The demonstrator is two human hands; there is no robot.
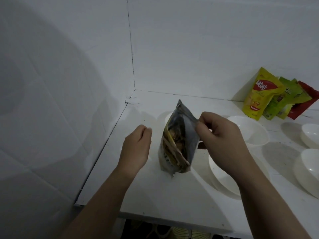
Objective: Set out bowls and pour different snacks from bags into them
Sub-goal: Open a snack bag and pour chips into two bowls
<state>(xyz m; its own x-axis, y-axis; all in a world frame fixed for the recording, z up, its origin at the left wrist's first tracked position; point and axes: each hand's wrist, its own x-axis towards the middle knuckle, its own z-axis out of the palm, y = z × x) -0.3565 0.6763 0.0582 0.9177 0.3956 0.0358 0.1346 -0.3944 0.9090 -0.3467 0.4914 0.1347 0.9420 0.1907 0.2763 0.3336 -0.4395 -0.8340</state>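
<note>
An opened snack bag (pixel 179 140), silvery inside with yellow print, stands on the white counter (pixel 155 195). My right hand (pixel 222 137) pinches the bag's upper right edge. My left hand (pixel 136 149) hovers just left of the bag with loosely curled fingers, holding nothing. Several white bowls are set out: one (pixel 168 116) behind the bag and mostly hidden, one (pixel 252 130) to the right behind my right hand, one (pixel 222 178) partly under my right wrist, and two more (pixel 310 137) (pixel 309 168) at the right edge.
Several unopened snack bags lean against the back wall at the right: a yellow one (pixel 260 95), green ones (pixel 286 99) and a red one (pixel 305 99). White tiled walls meet in a corner at the counter's back left. The counter's front edge runs below my forearms.
</note>
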